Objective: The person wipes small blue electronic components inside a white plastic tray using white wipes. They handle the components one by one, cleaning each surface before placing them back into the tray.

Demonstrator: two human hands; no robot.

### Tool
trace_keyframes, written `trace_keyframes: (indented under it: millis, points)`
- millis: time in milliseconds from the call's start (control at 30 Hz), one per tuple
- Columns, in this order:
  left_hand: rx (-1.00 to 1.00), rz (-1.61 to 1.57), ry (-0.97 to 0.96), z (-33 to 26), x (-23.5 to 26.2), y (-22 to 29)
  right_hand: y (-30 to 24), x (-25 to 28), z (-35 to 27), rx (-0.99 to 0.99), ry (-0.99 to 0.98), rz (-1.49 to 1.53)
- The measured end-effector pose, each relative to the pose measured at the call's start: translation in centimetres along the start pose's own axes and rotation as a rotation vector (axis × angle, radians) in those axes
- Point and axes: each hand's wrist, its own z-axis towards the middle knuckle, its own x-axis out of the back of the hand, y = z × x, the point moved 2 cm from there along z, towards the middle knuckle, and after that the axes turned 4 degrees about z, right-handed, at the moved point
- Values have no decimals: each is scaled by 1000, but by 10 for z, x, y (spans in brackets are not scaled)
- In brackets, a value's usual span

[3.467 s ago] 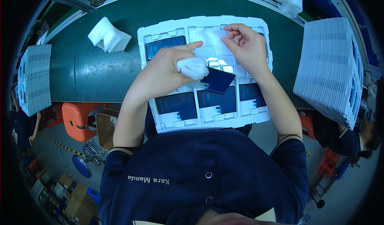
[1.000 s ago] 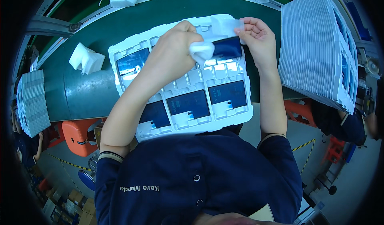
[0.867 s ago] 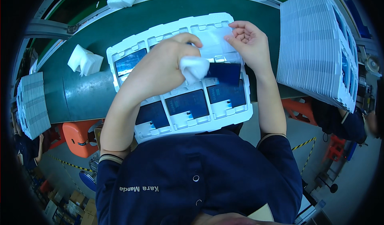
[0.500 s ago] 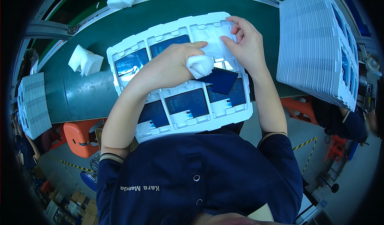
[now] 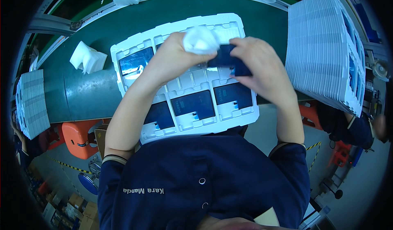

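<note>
A white moulded tray (image 5: 245, 120) lies in front of me, with flat dark L-shaped batteries in several of its compartments. One such battery (image 5: 223, 58) is held above the tray's right half, between my two hands. My left hand (image 5: 174, 60) has its thumb at the battery's left edge and also grips a rolled white foam wad (image 5: 199, 40). The wad is blurred and hides part of the fingers. My right hand (image 5: 262, 66) is closed on the battery's right side, thumb below and fingers above. In the near row sits another battery (image 5: 192, 106).
A tall stack of white trays (image 5: 317, 50) stands at the right on the green work surface (image 5: 86, 97). A smaller tray stack (image 5: 32, 103) is at the far left. White folded foam (image 5: 88, 58) lies left of the tray. An orange stool (image 5: 80, 139) stands below the table edge.
My right hand has come down from the tray's upper right compartment and taken hold of the battery. My left hand has moved up with the foam wad, and the battery has turned and risen.
</note>
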Motion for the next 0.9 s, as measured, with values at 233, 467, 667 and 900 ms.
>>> trace_keyframes:
  millis: [233,467,667,900]
  points:
    - [-184,-367,494,9,40,-15,47,-7,20,-32,22,-53]
    - [-190,-401,505,10,38,-17,63,-38,15,12,-214,-137]
    - [-167,-389,471,11,34,-19,62,-47,9,-6,-227,-187]
    - [-35,-728,138,4,21,-17,43,-42,8,-165,47,265]
